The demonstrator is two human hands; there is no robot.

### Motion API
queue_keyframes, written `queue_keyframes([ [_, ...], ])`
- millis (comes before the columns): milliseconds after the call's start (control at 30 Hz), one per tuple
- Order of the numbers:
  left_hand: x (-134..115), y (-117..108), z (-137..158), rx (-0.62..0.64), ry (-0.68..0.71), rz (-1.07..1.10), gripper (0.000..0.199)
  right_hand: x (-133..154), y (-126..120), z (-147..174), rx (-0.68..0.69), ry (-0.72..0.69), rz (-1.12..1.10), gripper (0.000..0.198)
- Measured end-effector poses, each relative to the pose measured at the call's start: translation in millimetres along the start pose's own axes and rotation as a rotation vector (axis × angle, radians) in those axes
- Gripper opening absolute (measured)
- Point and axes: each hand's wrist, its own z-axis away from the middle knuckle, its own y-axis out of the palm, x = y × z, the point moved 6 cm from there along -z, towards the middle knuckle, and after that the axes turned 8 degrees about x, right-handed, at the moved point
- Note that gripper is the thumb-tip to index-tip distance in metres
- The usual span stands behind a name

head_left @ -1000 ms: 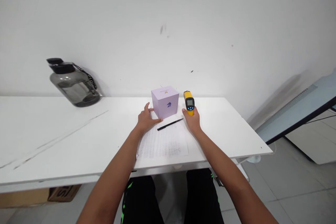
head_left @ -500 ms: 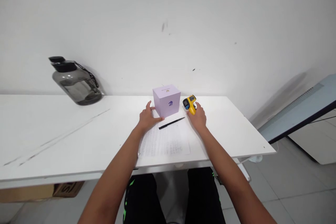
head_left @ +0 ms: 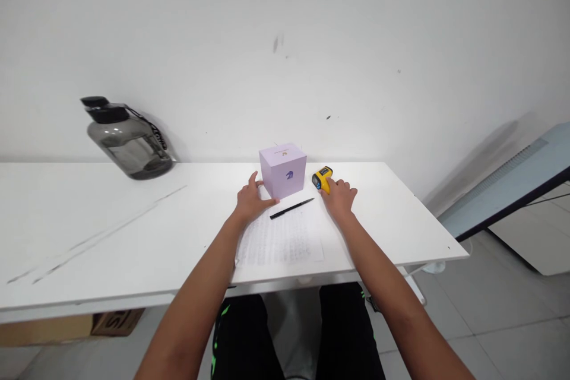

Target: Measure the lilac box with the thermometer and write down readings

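Note:
A lilac box (head_left: 284,175) with a small dark blue emblem stands upright on the table. My left hand (head_left: 252,200) lies at its near left corner, fingers spread and thumb stretched along the bottom front edge, touching it. Right of the box, my right hand (head_left: 340,196) is closed over the handle of a yellow and black infrared thermometer (head_left: 323,178), low at the tabletop. The hand covers most of the handle. Just in front of the box, a black pen (head_left: 291,208) lies slantwise across a sheet of printed paper (head_left: 280,243), between my two hands.
A big grey see-through water bottle (head_left: 133,145) with a black lid stands at the back left, by the wall. The white table (head_left: 111,225) ends on the right near a leaning panel (head_left: 512,184). A cardboard box (head_left: 116,322) sits beneath the table at left.
My right hand has tilted and lowered the thermometer, so its body sits lower and shows more of its top. My left hand, the box and the pen stay put.

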Motion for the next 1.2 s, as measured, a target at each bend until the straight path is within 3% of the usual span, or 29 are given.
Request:
queue_keyframes([
  [100,-0.2,-0.1,0.0,0.004,-0.003,-0.006,0.122,4.2,-6.0,3.8,-0.083,-0.057,-0.006,0.042],
  [200,-0.5,0.0,-0.1,0.008,0.006,-0.014,0.120,14.6,-9.3,9.3,-0.101,-0.235,-0.048,0.029],
  [300,-0.5,0.0,0.2,0.004,0.010,-0.011,0.118,30.3,-0.2,18.3,0.101,-0.476,-0.139,0.030],
  [400,-1.7,-0.5,1.0,0.002,0.012,-0.002,0.116,39.5,10.3,28.1,0.274,-0.560,-0.227,0.033],
  [600,-2.0,-1.0,-0.8,-0.015,-0.005,-0.016,0.115,51.5,10.8,35.3,0.279,-0.584,-0.228,0.028],
  [733,-0.3,0.2,-3.0,-0.025,0.013,-0.011,0.115,50.0,-18.2,53.3,0.237,-0.567,-0.642,0.029],
  [800,0.4,1.0,-3.5,-0.023,0.028,-0.009,0.115,46.7,-30.5,76.6,0.312,-0.611,-0.886,0.032],
  [867,1.1,1.6,-3.6,-0.022,0.041,0.000,0.116,36.0,-37.2,102.2,0.303,-0.590,-0.857,0.029],
  [933,1.6,2.1,-3.7,-0.019,0.047,0.008,0.116,20.1,-31.7,123.0,0.334,-0.477,-0.768,0.041],
  [1033,1.4,2.1,-3.1,-0.019,0.051,0.005,0.115,5.8,-17.4,140.4,0.382,-0.427,-0.870,0.052],
  [1100,0.7,1.9,-2.4,-0.018,0.052,0.004,0.115,3.3,-4.4,141.6,0.442,-0.379,-0.972,0.057],
  [1200,0.2,1.9,-1.8,-0.012,0.041,0.002,0.114,3.9,6.7,136.3,0.430,-0.287,-0.917,0.050],
])
